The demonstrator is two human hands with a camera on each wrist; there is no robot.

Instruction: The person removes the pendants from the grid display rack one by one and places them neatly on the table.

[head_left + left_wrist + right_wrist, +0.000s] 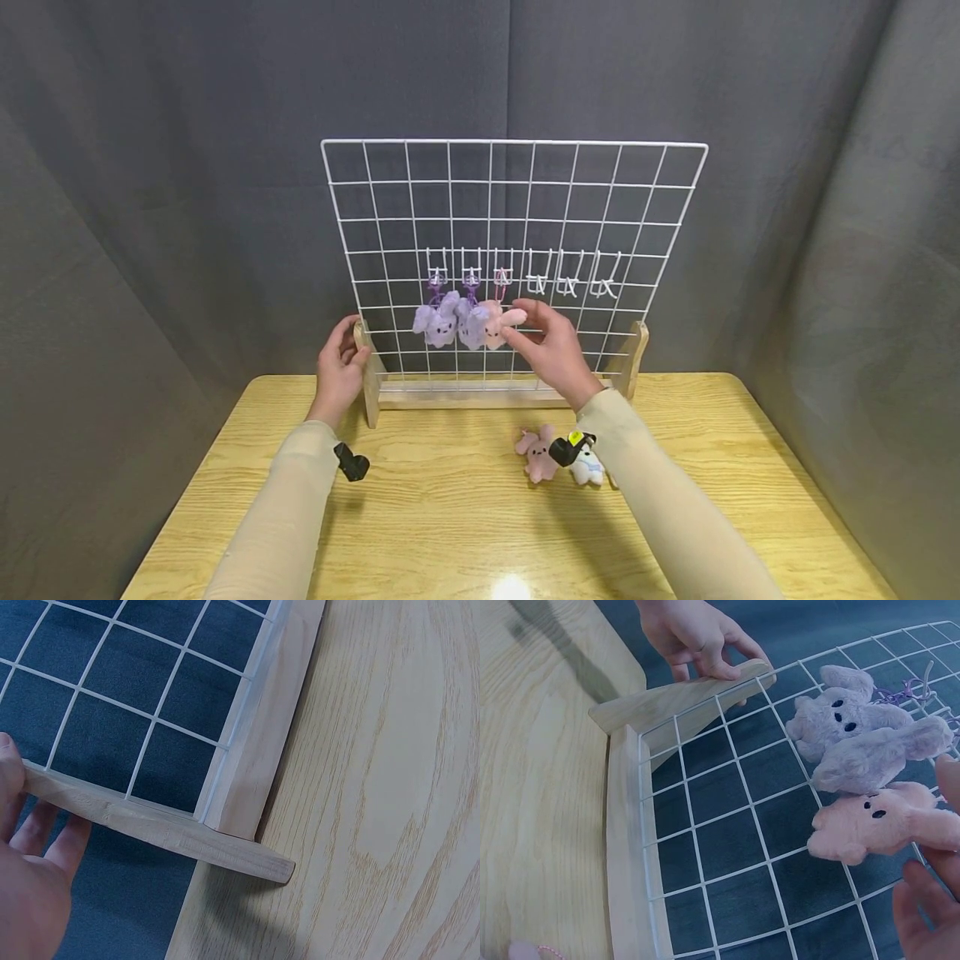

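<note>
A pink bunny plush keychain [492, 327] hangs by its pink strap from a hook on the white wire grid [491, 220]. My right hand [553, 348] is at its side, thumb and fingers around one long ear. Two lilac plush keychains [441, 323] hang just left of it on purple straps; in the right wrist view the lilac plushes [866, 759] overlap, touching the pink one. My left hand [339, 372] grips the wooden end piece [154, 825] of the grid's stand, thumb on one side and fingers on the other.
Several white hooks [570, 286] without plushes line the grid to the right. On the wooden table [420, 517] lie a pink plush [540, 457] and a white plush [587, 468], partly hidden by my right wrist camera. Grey curtains [225, 167] surround the table.
</note>
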